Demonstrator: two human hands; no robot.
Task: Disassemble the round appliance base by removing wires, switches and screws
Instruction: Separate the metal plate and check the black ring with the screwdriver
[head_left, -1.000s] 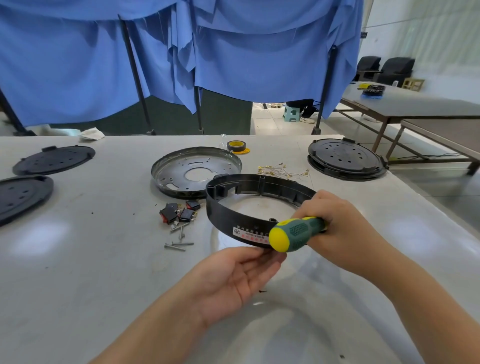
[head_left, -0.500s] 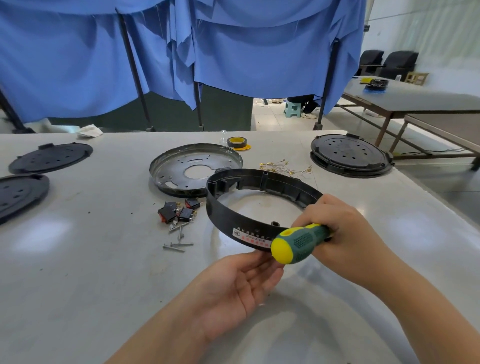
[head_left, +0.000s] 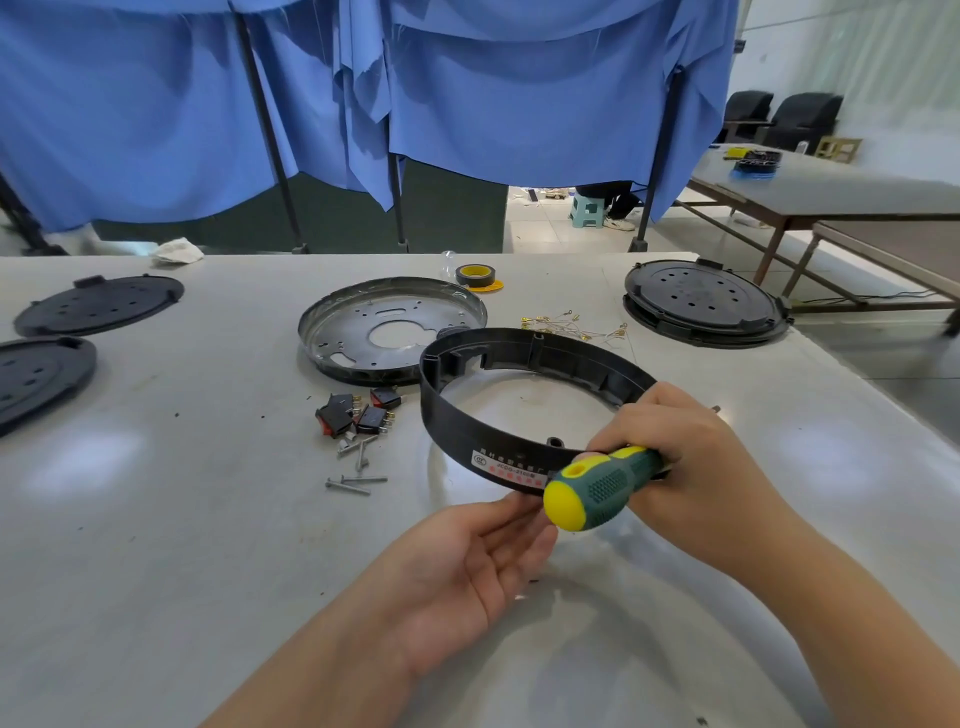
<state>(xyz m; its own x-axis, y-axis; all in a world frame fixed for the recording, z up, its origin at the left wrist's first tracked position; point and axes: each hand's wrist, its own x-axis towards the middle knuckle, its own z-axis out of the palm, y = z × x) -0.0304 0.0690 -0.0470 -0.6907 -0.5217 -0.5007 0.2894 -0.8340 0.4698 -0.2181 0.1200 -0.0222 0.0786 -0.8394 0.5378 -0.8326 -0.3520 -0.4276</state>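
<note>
Right hand grips screwdriver, blade hidden behind fingers, over near rim of black ring at table centre; left hand, fingers relaxed, touches ring's label, partly hidden

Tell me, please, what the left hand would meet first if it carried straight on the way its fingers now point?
The left hand points up and rightward; its fingertips would probably first meet the screwdriver's yellow handle end, with the black ring just behind. Depth between them is unclear.

Workshop — blue drapes, worktable of parts.
</note>
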